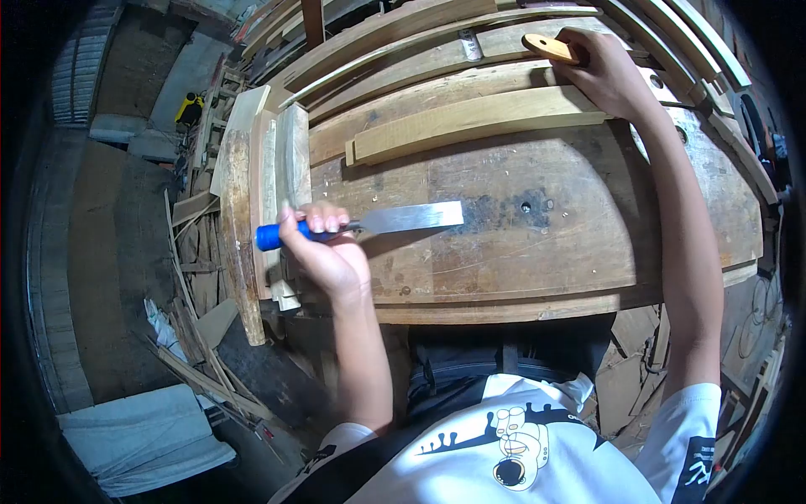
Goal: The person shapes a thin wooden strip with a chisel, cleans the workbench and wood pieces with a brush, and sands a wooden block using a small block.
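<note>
Chisel in the left hand is over the left half of a broad wooden tabletop, and its shadow suggests that it is held above the surface. Long boards run across the far side; pieces of wood bound the left end, near the left hand. A plank lies beyond the chisel, its long axis left to right and nearly parallel with the blade; its left end is nearer the left hand, its right end beside the right hand. Between plank and near edge, room for moving stretches from the chisel's tip rightward to the right arm. The left hand is closed round the chisel's handle, with the blade pointing right. The right hand is curled round a wooden handle; what it belongs to is hidden. A small hole lies just right of the tip.
</note>
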Motion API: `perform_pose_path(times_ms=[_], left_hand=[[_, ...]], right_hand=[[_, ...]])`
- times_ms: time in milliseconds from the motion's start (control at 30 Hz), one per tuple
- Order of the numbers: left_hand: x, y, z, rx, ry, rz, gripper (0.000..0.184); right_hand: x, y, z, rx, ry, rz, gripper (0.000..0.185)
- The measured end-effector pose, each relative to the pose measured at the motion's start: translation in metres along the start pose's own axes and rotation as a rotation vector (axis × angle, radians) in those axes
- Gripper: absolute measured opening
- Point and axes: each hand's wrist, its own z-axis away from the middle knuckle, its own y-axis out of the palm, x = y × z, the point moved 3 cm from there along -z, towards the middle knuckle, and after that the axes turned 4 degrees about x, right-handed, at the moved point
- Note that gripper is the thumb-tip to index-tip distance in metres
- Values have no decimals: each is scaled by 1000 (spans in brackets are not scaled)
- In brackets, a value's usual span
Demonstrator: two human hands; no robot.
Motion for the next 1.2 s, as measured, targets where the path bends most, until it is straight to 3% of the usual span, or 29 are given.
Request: perform_pose_path(times_ms=[233, 500, 967, 1067, 1200], left_hand=[[-6, -4, -6, 2, 25, -82, 31], [-8, 11, 2, 74, 33, -83, 25], [-14, 0, -7, 10, 62, -117, 30], [-11, 4, -2, 34, 62, -94, 28], [-6, 21, 6, 67, 22, -86, 26]], right_hand=[[0, 0, -1, -3, -5, 14, 25], [-8, 7, -2, -65, -82, 0, 22], [-9, 9, -1, -133, -123, -42, 22], [-1, 3, 0, -11, 13, -19, 22], [-5, 5, -1, -70, -69, 34, 22]])
